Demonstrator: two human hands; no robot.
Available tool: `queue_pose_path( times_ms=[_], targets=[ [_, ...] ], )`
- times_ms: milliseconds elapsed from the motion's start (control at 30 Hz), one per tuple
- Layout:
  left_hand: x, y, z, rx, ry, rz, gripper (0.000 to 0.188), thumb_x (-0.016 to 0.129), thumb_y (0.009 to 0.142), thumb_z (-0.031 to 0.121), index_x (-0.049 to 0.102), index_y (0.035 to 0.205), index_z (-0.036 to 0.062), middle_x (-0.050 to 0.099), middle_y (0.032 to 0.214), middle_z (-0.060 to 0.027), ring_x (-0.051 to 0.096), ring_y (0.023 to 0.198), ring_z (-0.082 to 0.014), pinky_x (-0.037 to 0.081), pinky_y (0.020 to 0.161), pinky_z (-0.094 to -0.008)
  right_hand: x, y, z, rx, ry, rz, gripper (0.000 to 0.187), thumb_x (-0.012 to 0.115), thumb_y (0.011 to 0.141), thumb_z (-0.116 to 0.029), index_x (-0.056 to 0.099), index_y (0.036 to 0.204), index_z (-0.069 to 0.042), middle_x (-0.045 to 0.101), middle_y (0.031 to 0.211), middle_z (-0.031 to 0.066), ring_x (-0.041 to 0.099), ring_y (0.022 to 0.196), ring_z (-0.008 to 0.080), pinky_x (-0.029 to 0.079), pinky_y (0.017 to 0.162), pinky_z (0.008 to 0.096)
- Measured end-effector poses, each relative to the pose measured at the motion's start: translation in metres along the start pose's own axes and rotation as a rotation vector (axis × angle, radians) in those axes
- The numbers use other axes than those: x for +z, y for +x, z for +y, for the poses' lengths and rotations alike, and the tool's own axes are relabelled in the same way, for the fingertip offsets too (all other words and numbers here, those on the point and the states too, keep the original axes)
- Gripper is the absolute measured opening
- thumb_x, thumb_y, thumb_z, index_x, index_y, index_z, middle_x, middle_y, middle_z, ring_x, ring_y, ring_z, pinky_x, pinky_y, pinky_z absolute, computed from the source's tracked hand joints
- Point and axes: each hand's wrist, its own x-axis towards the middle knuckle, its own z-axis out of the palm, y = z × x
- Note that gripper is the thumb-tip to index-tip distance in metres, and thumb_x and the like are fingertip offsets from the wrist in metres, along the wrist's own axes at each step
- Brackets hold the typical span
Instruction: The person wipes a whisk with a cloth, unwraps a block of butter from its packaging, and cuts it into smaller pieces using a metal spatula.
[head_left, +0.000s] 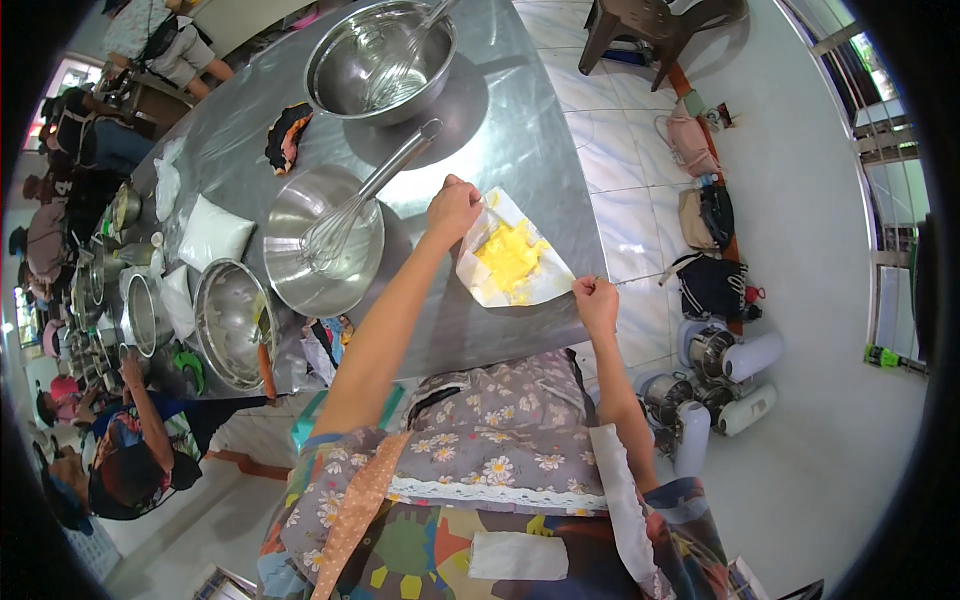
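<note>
Butter, yellow and broken into soft lumps, lies on a sheet of white wrapping paper near the right edge of the steel table. My left hand is closed at the paper's upper left edge, pinching it. At the lower right corner, my right hand pinches the paper between closed fingers. Left of the paper stands a steel bowl with a balloon whisk leaning in it, handle pointing up and right. None of my fingers touch the bowl or whisk.
A second steel bowl with another whisk stands at the far side. Leftward are a used mixing bowl, an orange-handled spatula, a bag of white powder and a dark patterned cloth. Another person works at the left.
</note>
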Motion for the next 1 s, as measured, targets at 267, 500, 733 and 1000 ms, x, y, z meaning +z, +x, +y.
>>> queue_pose_path(
  times_ms=[267,500,733,1000],
  targets=[
    [-0.036,-0.083,0.018,0.501,0.067,-0.025,0.013,0.060,0.074,0.008,0.062,0.086,0.0083,0.054,0.093,-0.0035,0.055,0.085,-0.0237,0.046,0.068,-0.0347,-0.010,-0.036,-0.079,-0.272,-0.044,-0.120,0.019,0.070,0.070,-0.023,0.065,0.075,-0.006,0.056,0.078,0.0096,0.059,0.066,0.0244,0.044,0.057,0.0368],
    [-0.035,-0.095,0.007,0.586,0.260,-0.074,0.010,0.055,0.070,0.008,0.060,0.079,0.0058,0.053,0.088,-0.0054,0.053,0.085,-0.0228,0.048,0.064,-0.0346,0.032,-0.055,-0.098,-0.330,-0.235,-0.234,0.020,0.073,0.067,-0.022,0.063,0.073,-0.005,0.057,0.083,0.0108,0.059,0.069,0.0291,0.046,0.059,0.0384],
    [-0.040,-0.098,-0.010,0.651,0.289,-0.058,0.006,0.055,0.071,0.006,0.056,0.077,0.0083,0.051,0.084,-0.0040,0.052,0.082,-0.0230,0.045,0.061,-0.0360,0.039,-0.061,-0.092,-0.192,-0.196,-0.181,0.017,0.071,0.067,-0.019,0.062,0.071,-0.006,0.059,0.081,0.0110,0.059,0.073,0.0300,0.045,0.064,0.0389],
    [-0.050,-0.097,-0.023,0.578,0.272,0.041,0.005,0.052,0.072,0.007,0.056,0.074,0.0054,0.051,0.083,-0.0078,0.053,0.081,-0.0251,0.047,0.061,-0.0370,0.044,-0.070,-0.089,-0.247,-0.159,-0.171,0.010,0.064,0.072,-0.013,0.059,0.074,-0.005,0.057,0.084,0.0113,0.058,0.073,0.0313,0.045,0.063,0.0406]
  ],
)
